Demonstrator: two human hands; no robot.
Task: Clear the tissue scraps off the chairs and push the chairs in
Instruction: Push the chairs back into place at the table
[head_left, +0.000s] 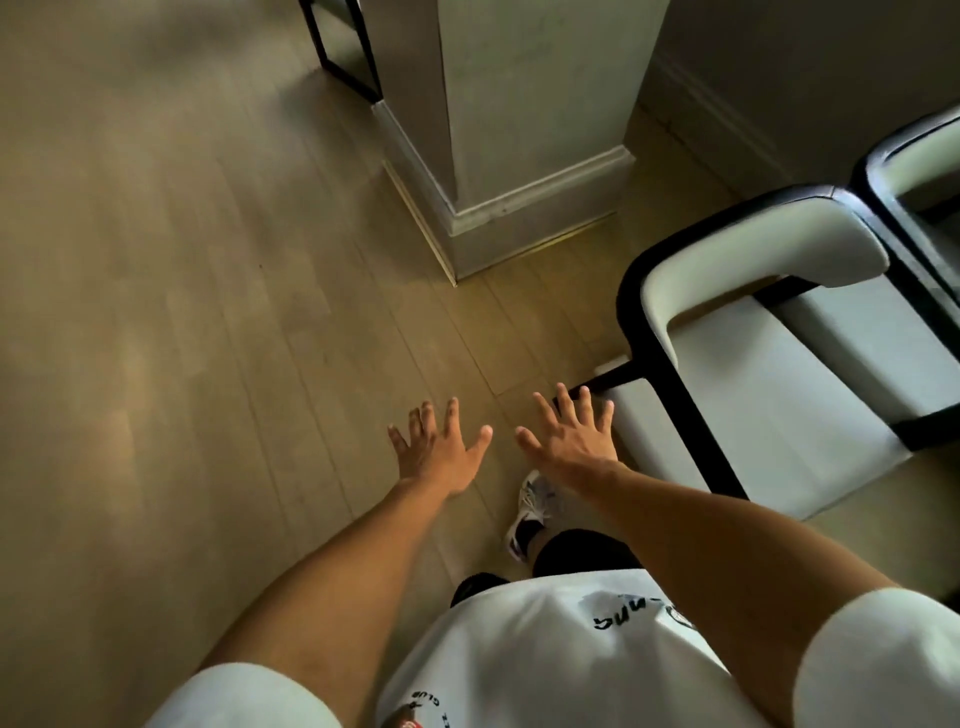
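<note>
A white padded chair (789, 395) with a black frame stands at the right, its curved backrest toward me. A second chair (919, 171) of the same kind shows at the far right edge. No tissue scrap is visible on the seat I can see. My left hand (441, 447) is stretched out over the floor with fingers spread, holding nothing. My right hand (569, 436) is also spread flat, palm down, just left of the near chair's front corner, fingertips close to its black frame; whether they touch it I cannot tell.
A white square pillar (519, 156) with a baseboard rises ahead on the wooden floor (182, 312). A black frame (343, 52) stands behind the pillar at the top. My shoe (532, 509) is below my right hand. A grey wall (779, 78) runs behind the chairs.
</note>
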